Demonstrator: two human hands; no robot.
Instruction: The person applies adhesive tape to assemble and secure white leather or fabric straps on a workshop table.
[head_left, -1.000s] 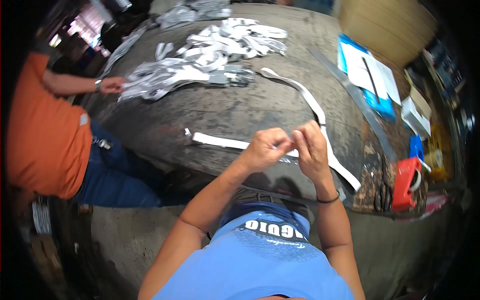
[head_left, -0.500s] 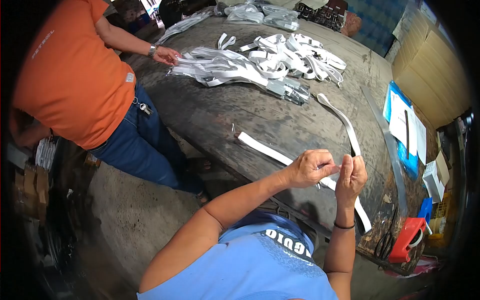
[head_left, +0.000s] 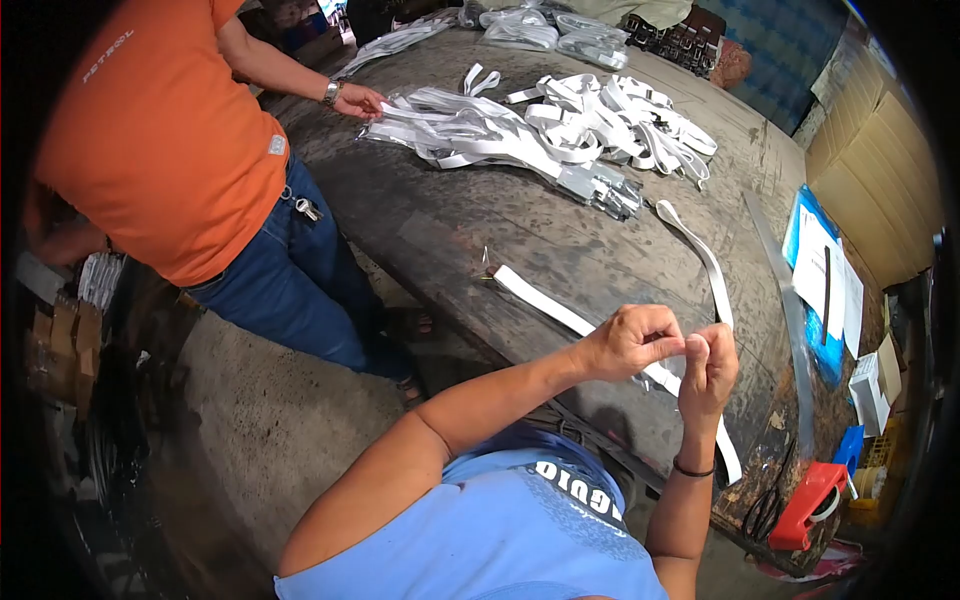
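Note:
My left hand and my right hand meet above the table, fingertips pinched together. What they hold, if anything, is too small or hidden to make out. Below them, a white strap lies across the table's near side, and part of it is hidden behind my hands. Another length of white strap curves up from behind my right hand toward the middle of the table. A white strap end hangs down past my right wrist, close to the table's edge.
White straps and plastic-wrapped straps are heaped on the wooden table. A co-worker's hand touches the heap. At right are a metal ruler, papers, a red tape dispenser and scissors.
My hands have come closer together, the fingertips now meeting. The whole view has shifted slightly. The co-worker's hand stays at the heap.

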